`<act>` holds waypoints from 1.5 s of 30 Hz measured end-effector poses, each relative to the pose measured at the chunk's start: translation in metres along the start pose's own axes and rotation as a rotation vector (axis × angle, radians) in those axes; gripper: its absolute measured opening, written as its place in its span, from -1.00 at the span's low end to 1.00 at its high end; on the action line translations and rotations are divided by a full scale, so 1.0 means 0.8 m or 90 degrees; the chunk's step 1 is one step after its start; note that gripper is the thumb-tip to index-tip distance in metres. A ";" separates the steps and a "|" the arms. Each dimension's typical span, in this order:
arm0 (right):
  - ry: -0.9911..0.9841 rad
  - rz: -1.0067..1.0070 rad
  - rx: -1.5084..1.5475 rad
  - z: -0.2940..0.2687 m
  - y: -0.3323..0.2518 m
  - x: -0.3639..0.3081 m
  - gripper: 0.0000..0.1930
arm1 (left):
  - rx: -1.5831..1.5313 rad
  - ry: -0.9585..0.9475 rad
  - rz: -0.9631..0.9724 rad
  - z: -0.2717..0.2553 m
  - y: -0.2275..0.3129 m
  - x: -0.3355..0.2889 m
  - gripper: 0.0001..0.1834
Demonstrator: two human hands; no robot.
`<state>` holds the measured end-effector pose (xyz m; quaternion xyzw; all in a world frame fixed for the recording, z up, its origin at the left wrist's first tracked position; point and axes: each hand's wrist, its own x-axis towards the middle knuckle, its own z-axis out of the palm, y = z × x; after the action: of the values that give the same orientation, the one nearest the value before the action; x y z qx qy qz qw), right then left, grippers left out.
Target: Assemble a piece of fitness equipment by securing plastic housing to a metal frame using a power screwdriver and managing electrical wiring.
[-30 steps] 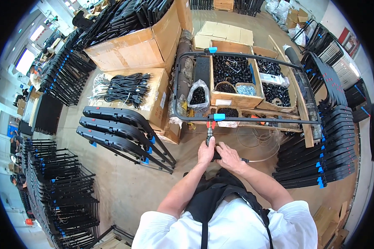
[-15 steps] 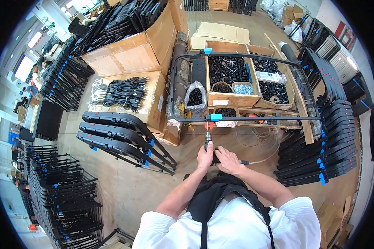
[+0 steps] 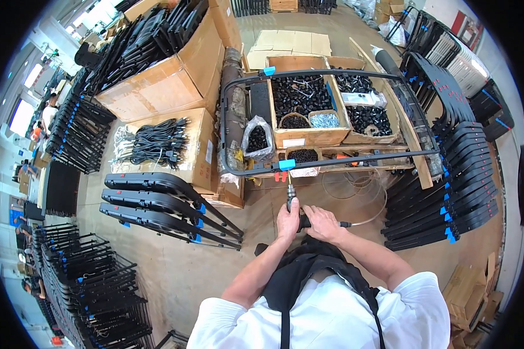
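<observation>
Both my hands are closed on an air-powered screwdriver (image 3: 291, 196) with a metal chuck and a long bit. My left hand (image 3: 286, 220) wraps its body just behind the chuck. My right hand (image 3: 325, 224) grips its black rear part, where a clear hose leads off to the right. The bit points away from me and reaches the near bar of a black rectangular frame (image 3: 355, 160), beside a blue clip (image 3: 287, 165). Small red tabs (image 3: 281, 176) hang below that clip. The bit's very tip is too small to make out. Another blue clip (image 3: 269, 71) sits on the far bar.
Under the frame are wooden boxes (image 3: 311, 138) of black parts and a bag of small black pieces (image 3: 258, 139). Black cables (image 3: 157, 142) lie on a carton at left. Black folded frames (image 3: 163, 203) stand in front of it; more are stacked at right (image 3: 448, 192).
The whole view has shifted slightly, so the frame and boxes appear farther left and tilted. Both hands keep their hold on the screwdriver, with its bit still at the near blue clip.
</observation>
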<state>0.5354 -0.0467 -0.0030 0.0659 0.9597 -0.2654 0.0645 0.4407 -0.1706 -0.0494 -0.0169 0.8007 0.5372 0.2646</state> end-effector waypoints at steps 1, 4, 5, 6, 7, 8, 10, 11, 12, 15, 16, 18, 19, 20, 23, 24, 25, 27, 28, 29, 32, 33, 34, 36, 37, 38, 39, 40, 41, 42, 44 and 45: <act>0.001 0.003 0.001 0.000 0.002 0.001 -0.22 | 0.008 0.011 0.013 -0.001 0.000 -0.001 -0.34; -0.007 0.004 0.015 -0.001 0.001 0.003 -0.22 | 0.005 0.018 0.020 -0.002 -0.001 0.004 -0.34; -0.021 0.017 0.027 -0.001 -0.001 0.004 -0.22 | -0.007 0.015 0.016 -0.002 -0.002 0.005 -0.35; -0.035 0.030 0.038 0.000 0.000 0.007 -0.23 | -0.007 0.015 0.014 -0.002 -0.002 0.006 -0.35; -0.036 0.030 0.038 0.001 0.001 0.009 -0.23 | 0.001 0.016 0.019 -0.002 -0.002 0.006 -0.35; -0.026 0.026 0.041 0.002 0.002 0.010 -0.23 | 0.009 0.018 0.023 -0.003 -0.002 0.008 -0.36; -0.016 0.021 0.047 0.004 0.003 0.008 -0.24 | 0.014 0.018 0.015 -0.002 -0.004 0.009 -0.36; -0.006 0.008 0.052 0.005 0.004 0.009 -0.25 | 0.017 0.016 0.008 -0.001 -0.005 0.010 -0.36; 0.006 -0.004 0.056 0.005 0.007 0.010 -0.26 | 0.018 0.016 0.008 0.000 -0.002 0.010 -0.36; 0.001 0.004 0.048 0.003 0.015 0.013 -0.21 | 0.028 0.011 -0.015 0.003 0.001 0.013 -0.34; 0.001 0.001 0.047 0.002 0.015 0.015 -0.21 | 0.037 0.023 -0.003 0.003 -0.002 0.017 -0.33; -0.009 0.005 0.042 0.003 0.014 0.018 -0.15 | 0.046 0.035 0.009 0.005 -0.003 0.020 -0.32; -0.009 0.004 0.042 0.003 0.015 0.019 -0.15 | 0.060 0.026 0.005 0.005 0.000 0.021 -0.31; -0.006 0.005 0.039 0.001 0.017 0.019 -0.13 | 0.073 0.017 0.000 0.005 0.003 0.021 -0.30; -0.003 0.008 0.034 -0.003 0.015 0.024 -0.11 | 0.078 0.028 -0.002 0.005 0.002 0.026 -0.29; -0.003 0.015 0.033 -0.003 0.014 0.026 -0.11 | 0.079 0.026 -0.002 0.005 0.007 0.025 -0.29; -0.003 0.016 0.034 -0.004 0.015 0.026 -0.11 | 0.075 0.021 -0.001 0.004 0.010 0.025 -0.29; 0.002 0.018 0.020 -0.009 0.013 0.025 -0.10 | 0.070 0.017 0.001 0.004 0.014 0.025 -0.29; 0.003 0.017 0.019 -0.013 0.010 0.027 -0.10 | 0.070 0.016 -0.005 0.004 0.014 0.027 -0.29; -0.011 0.030 0.019 -0.015 0.007 0.029 -0.13 | 0.070 0.015 -0.012 0.004 0.014 0.028 -0.29; -0.041 0.023 0.005 -0.014 0.012 0.030 -0.20 | 0.068 0.023 -0.006 0.005 0.015 0.031 -0.29; -0.056 0.005 -0.008 -0.013 0.014 0.030 -0.26 | 0.069 0.021 -0.006 0.006 0.018 0.030 -0.29; -0.055 0.008 -0.008 -0.010 0.015 0.030 -0.26 | 0.067 0.015 -0.010 0.007 0.021 0.029 -0.29; 0.005 -0.036 0.016 -0.002 0.010 0.030 -0.35 | 0.065 0.010 -0.014 0.006 0.020 0.029 -0.28; 0.005 -0.038 0.015 0.000 0.007 0.029 -0.35 | 0.060 0.010 -0.007 0.004 0.015 0.029 -0.28; 0.009 -0.022 0.038 0.002 0.005 0.026 -0.35 | 0.056 0.010 0.001 0.003 0.011 0.030 -0.28; 0.013 -0.002 0.062 0.003 0.003 0.023 -0.34 | 0.056 0.007 0.001 0.003 0.010 0.029 -0.28; 0.013 0.001 0.062 0.003 0.003 0.023 -0.34 | 0.052 0.001 -0.005 0.002 0.010 0.028 -0.27; 0.015 0.001 0.061 0.004 0.002 0.023 -0.36 | 0.047 -0.005 -0.010 0.001 0.010 0.027 -0.27; 0.016 -0.002 0.060 0.005 -0.001 0.024 -0.37 | 0.048 -0.006 -0.009 0.000 0.008 0.027 -0.27; 0.015 -0.004 0.056 0.005 -0.006 0.022 -0.37 | 0.030 -0.018 -0.010 -0.005 0.003 0.025 -0.28; 0.016 -0.002 0.054 0.006 -0.005 0.020 -0.37 | 0.032 -0.025 -0.009 -0.005 0.007 0.022 -0.28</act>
<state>0.5197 -0.0510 -0.0078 0.0702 0.9485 -0.3051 0.0488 0.4222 -0.1671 -0.0512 -0.0056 0.8086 0.5149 0.2845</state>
